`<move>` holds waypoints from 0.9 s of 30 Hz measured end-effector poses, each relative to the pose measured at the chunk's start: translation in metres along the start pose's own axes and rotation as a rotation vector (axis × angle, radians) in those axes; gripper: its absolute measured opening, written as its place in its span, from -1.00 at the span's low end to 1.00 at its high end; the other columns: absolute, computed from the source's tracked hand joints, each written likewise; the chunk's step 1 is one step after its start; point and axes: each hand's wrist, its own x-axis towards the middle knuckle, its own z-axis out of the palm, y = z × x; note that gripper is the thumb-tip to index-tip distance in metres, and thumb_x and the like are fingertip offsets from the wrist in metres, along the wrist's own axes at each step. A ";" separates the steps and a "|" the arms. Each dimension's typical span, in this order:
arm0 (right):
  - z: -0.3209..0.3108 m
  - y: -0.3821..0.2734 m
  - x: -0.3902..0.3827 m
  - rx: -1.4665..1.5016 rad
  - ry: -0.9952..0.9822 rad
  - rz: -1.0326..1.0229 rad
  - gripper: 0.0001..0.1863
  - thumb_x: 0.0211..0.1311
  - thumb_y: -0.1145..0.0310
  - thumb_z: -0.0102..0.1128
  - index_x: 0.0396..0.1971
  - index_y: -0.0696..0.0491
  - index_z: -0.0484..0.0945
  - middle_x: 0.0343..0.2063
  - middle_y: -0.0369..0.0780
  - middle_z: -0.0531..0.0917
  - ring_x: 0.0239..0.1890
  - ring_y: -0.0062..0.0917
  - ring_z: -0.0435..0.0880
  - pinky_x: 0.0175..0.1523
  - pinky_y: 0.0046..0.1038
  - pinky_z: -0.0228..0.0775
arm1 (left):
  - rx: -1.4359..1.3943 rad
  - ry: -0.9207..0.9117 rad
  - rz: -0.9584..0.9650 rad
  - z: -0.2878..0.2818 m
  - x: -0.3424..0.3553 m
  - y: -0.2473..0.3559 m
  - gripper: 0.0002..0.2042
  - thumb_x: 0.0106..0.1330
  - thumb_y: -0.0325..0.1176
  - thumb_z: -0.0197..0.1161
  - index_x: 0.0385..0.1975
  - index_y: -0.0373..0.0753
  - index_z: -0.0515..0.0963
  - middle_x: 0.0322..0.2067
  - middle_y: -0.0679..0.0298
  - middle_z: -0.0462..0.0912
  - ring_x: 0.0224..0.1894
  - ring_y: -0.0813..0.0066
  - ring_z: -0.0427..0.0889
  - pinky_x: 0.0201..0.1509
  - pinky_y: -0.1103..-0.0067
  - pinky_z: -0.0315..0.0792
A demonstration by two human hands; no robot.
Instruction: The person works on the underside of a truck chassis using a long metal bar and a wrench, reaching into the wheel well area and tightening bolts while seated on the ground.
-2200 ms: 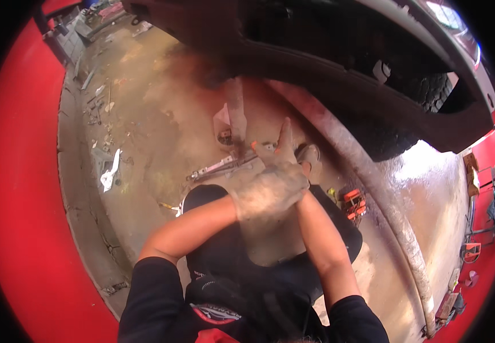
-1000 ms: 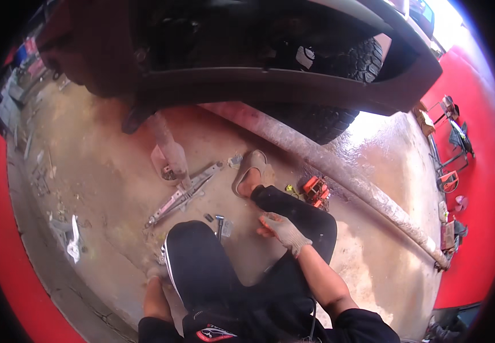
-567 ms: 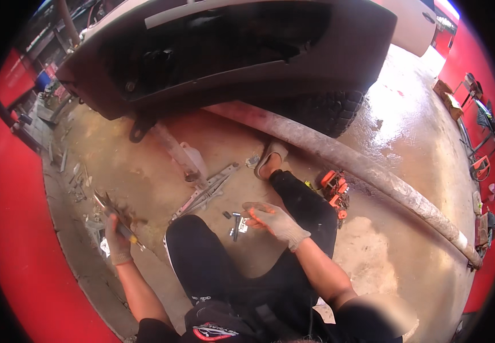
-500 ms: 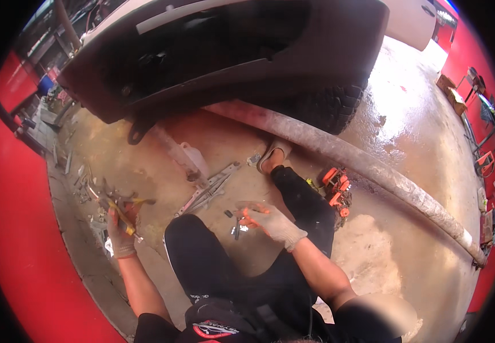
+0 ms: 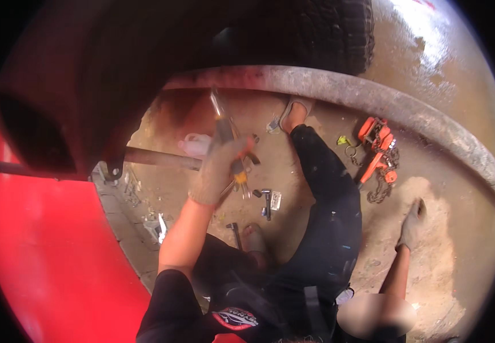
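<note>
Yellow-and-dark-handled tools (image 5: 223, 127) are held raised in the gloved left hand (image 5: 213, 171); whether anything is gripped by the gloved right hand (image 5: 412, 227), stretched low over the stained floor (image 5: 441, 263), cannot be told. Farther out, a dark T-shaped tool (image 5: 267, 204) and an orange chain hoist (image 5: 376, 163) are seen lying there. Beyond, the floor is crossed by a worn pole (image 5: 373, 94) and overhung by a dark vehicle (image 5: 116, 68); the left is bounded by a red wall (image 5: 59, 246).

I see pale knit gloves (image 5: 203, 188) on the left hand (image 5: 216, 167) and right hand (image 5: 412, 227), with a dark band edging the right cuff. The black shirt (image 5: 167, 311) has short sleeves and a red, white and black emblem (image 5: 235, 318). Black trousers (image 5: 330, 240) carry small light flecks; the far shoe (image 5: 303, 103) looks greyish beige.
</note>
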 end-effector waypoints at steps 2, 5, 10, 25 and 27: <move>-0.002 0.018 -0.009 -0.154 0.004 0.082 -0.42 0.50 0.03 -0.01 0.30 0.14 0.40 0.30 0.00 0.43 0.28 -0.24 0.47 0.35 -0.37 0.27 | 0.288 0.026 0.143 -0.025 0.044 -0.008 -0.66 0.22 -0.26 0.32 -0.08 -0.28 0.50 -0.33 0.30 0.58 -0.34 0.55 0.58 -0.27 0.59 0.47; 0.015 0.077 0.003 -0.510 -0.050 0.087 -0.36 0.50 -0.05 -0.07 0.36 0.11 0.34 0.38 0.05 0.30 0.36 -0.15 0.36 0.41 -0.26 0.19 | 0.225 0.167 0.273 0.010 0.105 0.025 -0.77 0.28 -0.28 0.30 -0.16 -0.25 0.54 -0.48 0.36 0.54 -0.54 0.56 0.51 -0.44 0.55 0.39; 0.051 0.091 -0.002 -0.857 0.073 -0.073 -0.37 0.50 -0.02 -0.18 0.36 0.11 0.31 0.37 0.08 0.30 0.46 -0.08 0.17 0.49 -0.15 0.00 | 0.125 0.203 0.340 -0.013 0.212 0.047 -0.84 0.30 -0.30 0.30 -0.21 -0.20 0.63 -0.42 0.38 0.57 -0.44 0.62 0.54 -0.42 0.63 0.44; 0.045 0.115 0.005 -0.845 0.149 -0.089 -0.36 0.47 -0.04 -0.12 0.36 0.09 0.34 0.35 0.03 0.36 0.42 -0.06 0.26 0.46 -0.08 0.07 | -0.096 0.487 0.368 -0.018 0.300 0.109 -0.83 0.36 -0.29 0.23 -0.15 -0.21 0.57 -0.41 0.29 0.56 -0.41 0.42 0.54 -0.37 0.47 0.48; 0.049 0.111 0.006 -0.876 0.094 -0.082 -0.34 0.48 -0.09 -0.13 0.38 0.04 0.33 0.39 -0.02 0.31 0.46 -0.12 0.19 0.48 -0.11 0.04 | -0.081 0.447 0.361 -0.028 0.295 0.098 -0.88 0.37 -0.30 0.23 -0.25 -0.19 0.57 -0.47 0.33 0.52 -0.48 0.49 0.50 -0.47 0.48 0.42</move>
